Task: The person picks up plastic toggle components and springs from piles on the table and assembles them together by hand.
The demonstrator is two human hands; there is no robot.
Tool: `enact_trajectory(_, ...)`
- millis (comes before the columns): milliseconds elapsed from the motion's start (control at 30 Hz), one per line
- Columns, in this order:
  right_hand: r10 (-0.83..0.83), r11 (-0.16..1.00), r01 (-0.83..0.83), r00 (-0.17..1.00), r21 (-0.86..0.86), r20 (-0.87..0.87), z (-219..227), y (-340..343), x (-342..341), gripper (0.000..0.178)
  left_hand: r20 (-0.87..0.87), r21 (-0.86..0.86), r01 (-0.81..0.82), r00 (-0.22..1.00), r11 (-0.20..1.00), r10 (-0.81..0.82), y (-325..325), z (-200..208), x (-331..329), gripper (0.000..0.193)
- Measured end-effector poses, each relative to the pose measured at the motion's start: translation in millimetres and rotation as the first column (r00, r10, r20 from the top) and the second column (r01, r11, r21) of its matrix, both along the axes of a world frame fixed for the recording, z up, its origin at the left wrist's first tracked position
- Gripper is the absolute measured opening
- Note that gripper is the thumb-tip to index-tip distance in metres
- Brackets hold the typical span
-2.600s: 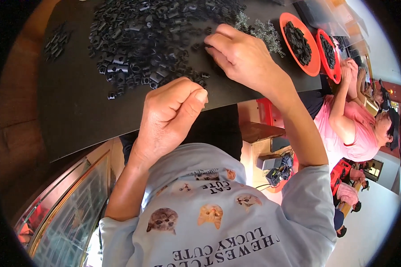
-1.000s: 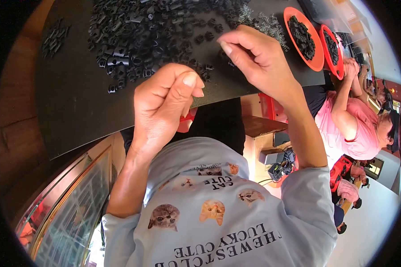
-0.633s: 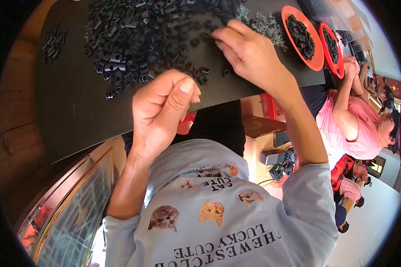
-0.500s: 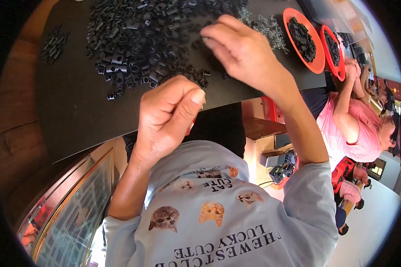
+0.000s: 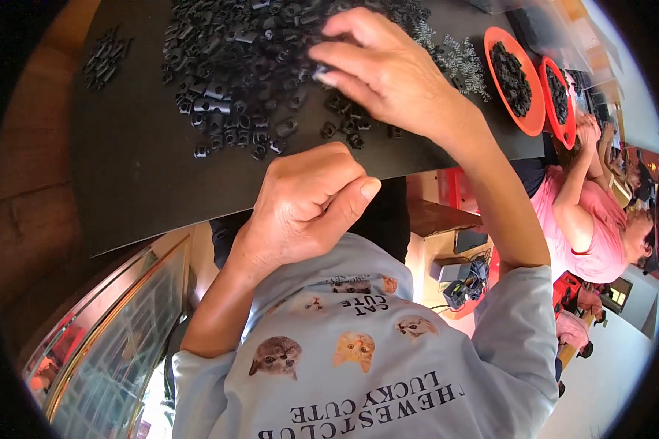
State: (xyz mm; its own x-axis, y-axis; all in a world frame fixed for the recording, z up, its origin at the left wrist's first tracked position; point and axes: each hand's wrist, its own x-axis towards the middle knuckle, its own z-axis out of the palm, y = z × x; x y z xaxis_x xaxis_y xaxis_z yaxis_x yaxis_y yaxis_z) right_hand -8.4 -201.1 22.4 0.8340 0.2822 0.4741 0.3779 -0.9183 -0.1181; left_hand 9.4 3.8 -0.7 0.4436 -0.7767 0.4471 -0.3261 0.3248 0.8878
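Observation:
Near the table's front edge, my left hand [image 5: 309, 203] is closed in a fist with the thumb laid along its side; whatever it holds is hidden. My right hand [image 5: 392, 77] reaches over a wide heap of small black plastic pieces [image 5: 231, 80], some tube-shaped with holes, like cord lock parts. Its fingers are apart and slightly blurred, the tips low at the heap's right side. A smaller cluster of black pieces [image 5: 348, 121] lies under that hand. Just right of it is a pile of small silvery coil springs [image 5: 461, 62].
Two orange-red dishes, a larger one [image 5: 537, 121] and a smaller one [image 5: 568, 139], hold black pieces at the table's right. A small pile of thin dark pieces [image 5: 106, 60] lies far left on the dark table [image 5: 135, 183]. A person in pink [image 5: 586, 227] sits to the right.
My right hand has moved left and its fingers have spread over the heap. My left hand has moved slightly right and down, turned more knuckles-up, still closed. The whole view has shifted slightly.

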Motion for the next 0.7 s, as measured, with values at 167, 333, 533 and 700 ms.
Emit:
enact_trajectory(167,0.026,0.999,-0.022,0.987,-0.027,0.161,1,-23,-1,0.019,0.012,0.015,-0.015,1.0,1.0,0.014,0,0,0,0.019)
enact_trajectory(333,0.194,0.981,-0.191,0.927,-0.042,0.321,6,-21,7,0.016,0.021,0.025,-0.019,1.0,1.0,0.019,-1,-2,-1,0.021)
enact_trajectory(533,-0.052,0.998,0.051,0.998,-0.041,-0.034,2,4,0,0.023,0.051,0.029,-0.034,0.998,0.999,0.033,0,-4,-1,0.022)
enact_trajectory(700,-0.033,0.999,0.031,0.996,-0.02,-0.086,5,6,-19,0.026,0.044,0.034,-0.042,0.998,0.999,0.04,-1,-3,-2,0.023)
